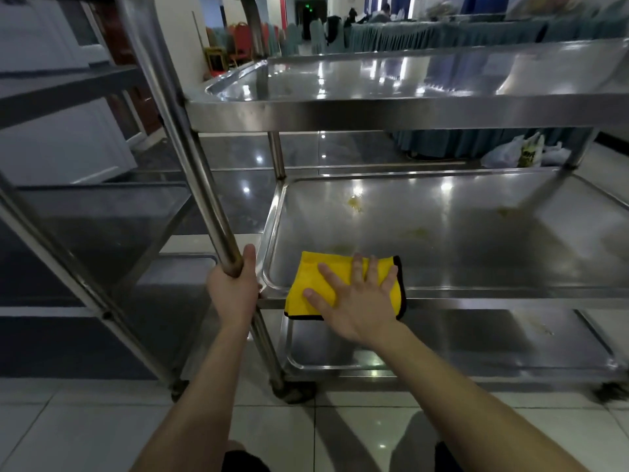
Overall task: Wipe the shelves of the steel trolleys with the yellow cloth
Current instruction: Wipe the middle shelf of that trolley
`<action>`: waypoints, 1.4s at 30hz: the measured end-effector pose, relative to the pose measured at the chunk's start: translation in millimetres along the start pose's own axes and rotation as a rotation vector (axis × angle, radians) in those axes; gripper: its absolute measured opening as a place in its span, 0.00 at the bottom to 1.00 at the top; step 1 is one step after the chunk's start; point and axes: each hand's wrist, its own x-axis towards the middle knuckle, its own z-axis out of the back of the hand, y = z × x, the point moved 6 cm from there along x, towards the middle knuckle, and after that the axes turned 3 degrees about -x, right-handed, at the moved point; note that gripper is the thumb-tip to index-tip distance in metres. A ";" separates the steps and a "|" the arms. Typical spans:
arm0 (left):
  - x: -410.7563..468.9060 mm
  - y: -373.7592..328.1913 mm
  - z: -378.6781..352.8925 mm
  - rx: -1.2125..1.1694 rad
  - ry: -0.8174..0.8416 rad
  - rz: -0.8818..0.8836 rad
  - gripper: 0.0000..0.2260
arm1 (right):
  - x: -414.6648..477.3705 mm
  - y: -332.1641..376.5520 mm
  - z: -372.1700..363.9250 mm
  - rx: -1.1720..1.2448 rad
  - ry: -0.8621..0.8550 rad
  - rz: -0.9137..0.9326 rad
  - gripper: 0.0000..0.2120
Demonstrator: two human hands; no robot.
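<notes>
Several stains (355, 202) mark the shelf (476, 264); the flat right hand (357, 301) should push the cloth (306, 287) forward while the left hand (233, 291) grips the post (204, 185).

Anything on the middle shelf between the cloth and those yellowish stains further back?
Nothing visible. The right hand presses the cloth flat at the front-left corner of the middle shelf, and only bare steel lies between it and the stains. The left hand grips the post, left of that path.
</notes>
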 end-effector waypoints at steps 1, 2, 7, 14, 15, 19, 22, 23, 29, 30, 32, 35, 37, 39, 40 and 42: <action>1.4 -0.6 0.0 0.003 -0.010 -0.029 0.25 | 11.0 -1.2 -1.8 0.017 0.016 -0.005 0.47; 1.6 -1.2 -0.1 -0.002 -0.013 -0.054 0.22 | 24.9 -3.2 -2.4 0.032 0.041 -0.009 0.47; -1.3 -1.3 -0.4 -0.052 0.004 -0.084 0.25 | 127.6 -7.2 -0.8 0.006 0.146 -0.055 0.50; 1.9 8.3 -2.1 -0.114 0.004 -0.136 0.25 | 274.6 20.0 7.0 -0.008 0.038 -0.082 0.46; 3.0 7.6 -2.2 -0.115 -0.007 -0.149 0.25 | 285.5 28.4 6.1 -0.016 0.023 -0.074 0.46; 2.2 4.8 -4.6 -0.120 -0.038 -0.181 0.25 | 283.7 39.5 5.6 -0.013 0.022 -0.054 0.46; 2.4 1.8 -4.3 -0.103 -0.056 -0.175 0.25 | 247.5 53.3 8.6 0.025 0.000 -0.013 0.44; 3.5 0.9 -4.4 -0.095 -0.060 -0.174 0.26 | 228.9 61.6 7.8 0.041 -0.006 0.014 0.44; 2.6 -6.2 -2.8 -0.030 -0.092 -0.130 0.19 | 117.4 78.0 -2.6 0.054 0.073 0.160 0.45; 2.0 -7.2 -2.7 -0.022 -0.091 -0.121 0.18 | 107.9 71.3 -0.3 0.052 0.083 0.168 0.43; 2.2 -7.9 -3.0 -0.005 -0.081 -0.088 0.20 | 95.2 48.4 3.7 0.049 0.111 0.175 0.39; 3.8 -5.4 -4.2 0.006 -0.044 -0.026 0.23 | 80.7 -15.7 7.4 0.048 0.131 0.124 0.37; 4.3 -5.4 -4.7 0.001 -0.022 -0.028 0.23 | 71.8 -76.8 9.7 0.052 0.132 0.036 0.36; 4.8 -6.1 -4.9 -0.009 -0.006 -0.030 0.23 | 65.3 -140.3 14.7 0.054 0.137 -0.075 0.36; 5.3 -5.7 -5.3 -0.014 -0.002 -0.023 0.23 | 63.8 -168.4 17.7 0.055 0.140 -0.130 0.37; 7.2 -3.3 -6.5 -0.017 0.000 -0.006 0.21 | 67.3 -208.5 21.3 0.053 0.154 -0.210 0.38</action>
